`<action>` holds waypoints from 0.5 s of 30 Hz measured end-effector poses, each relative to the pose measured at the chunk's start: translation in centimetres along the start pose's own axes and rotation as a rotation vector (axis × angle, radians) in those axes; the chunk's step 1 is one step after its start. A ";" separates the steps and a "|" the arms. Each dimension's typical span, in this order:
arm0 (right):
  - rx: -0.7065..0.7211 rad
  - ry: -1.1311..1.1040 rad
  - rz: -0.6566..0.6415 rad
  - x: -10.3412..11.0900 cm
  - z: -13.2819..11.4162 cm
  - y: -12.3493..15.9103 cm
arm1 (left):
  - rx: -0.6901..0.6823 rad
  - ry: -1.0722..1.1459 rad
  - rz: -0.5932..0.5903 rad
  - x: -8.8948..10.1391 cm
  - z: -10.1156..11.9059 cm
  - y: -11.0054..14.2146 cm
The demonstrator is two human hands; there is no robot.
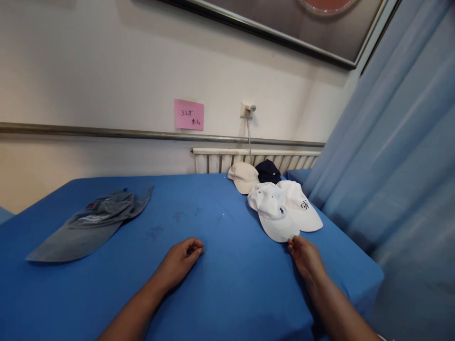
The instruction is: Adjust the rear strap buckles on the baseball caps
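Note:
My right hand pinches the front edge of a white baseball cap's brim; this cap bears a small dark logo. Beside it, partly overlapped, lies another white baseball cap with dark lettering. Behind these two sit a cream cap and a dark navy cap. My left hand rests over the blue sheet with its fingers curled in, and nothing shows in it. To its left a grey-blue cap lies flattened, its brim pointing toward the near left.
The blue-covered bed fills the foreground. A radiator, a metal rail and a plugged socket run along the wall behind. A pink note hangs there. Blue curtain borders the right side.

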State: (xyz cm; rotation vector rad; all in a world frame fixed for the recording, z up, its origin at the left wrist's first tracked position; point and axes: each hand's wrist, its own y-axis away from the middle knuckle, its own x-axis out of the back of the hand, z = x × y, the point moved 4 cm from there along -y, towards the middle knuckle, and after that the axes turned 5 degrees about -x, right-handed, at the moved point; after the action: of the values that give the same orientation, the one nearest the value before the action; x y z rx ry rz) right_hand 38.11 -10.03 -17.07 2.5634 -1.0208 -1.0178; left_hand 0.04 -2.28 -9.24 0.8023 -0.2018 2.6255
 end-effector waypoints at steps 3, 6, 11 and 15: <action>0.008 0.053 -0.031 -0.3 0.2 0.7 | 0.001 -0.004 -0.007 0.0 -0.1 0.0; -0.002 0.087 -0.057 -0.7 0.7 1.1 | -0.004 -0.020 -0.026 0.0 -0.2 0.0; -0.021 0.093 -0.082 -1.3 1.1 1.3 | -0.019 -0.047 -0.030 0.0 0.2 -0.1; -0.013 0.096 -0.091 -1.5 0.7 1.6 | -0.015 -0.043 -0.031 -0.1 0.4 0.0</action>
State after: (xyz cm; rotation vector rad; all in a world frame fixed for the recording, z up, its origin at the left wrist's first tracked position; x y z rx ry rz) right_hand 36.03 -10.14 -16.18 2.6412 -0.8779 -0.9099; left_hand 0.39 -2.39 -8.95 0.8509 -0.2188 2.5768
